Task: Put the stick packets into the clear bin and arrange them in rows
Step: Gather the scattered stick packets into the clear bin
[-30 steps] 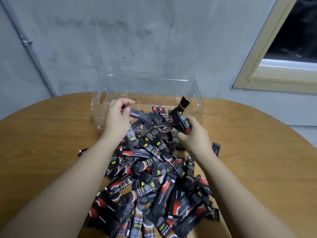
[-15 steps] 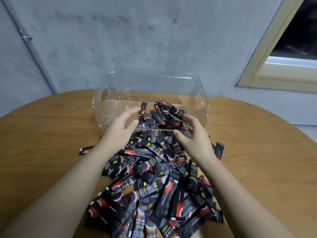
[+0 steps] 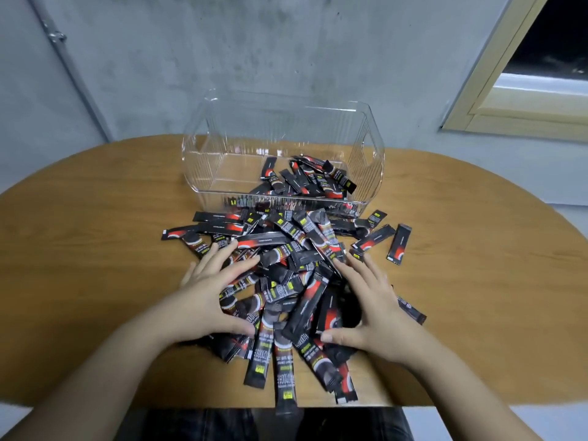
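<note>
Resting both hands on the loose pile of stick packets (image 3: 286, 281) on the desk (image 3: 95, 249). Your left hand (image 3: 210, 291) lies on the pile's left flank, fingers (image 3: 222, 259) spread and nearly straight, thumb pointing in along the near edge. Your right hand (image 3: 372, 303) mirrors it on the right flank, fingers spread over the packets, thumb reaching in toward the middle. Neither hand pinches or grips a packet; both sets of fingers are released, just touching the heap from either side.

Pile sits between you and the clear bin (image 3: 203, 160), its far edge right against the bin's near wall. A few packets hang over the desk's near edge. Two strays (image 3: 399, 243) lie apart to the right of the heap.

Inside the bin, a small jumble of packets (image 3: 305, 179) sits in the right half, criss-crossed, not in rows. Bin's left half shows bare floor.

Behind the desk: grey wall (image 3: 286, 52), window frame (image 3: 496, 90) upper right.
</note>
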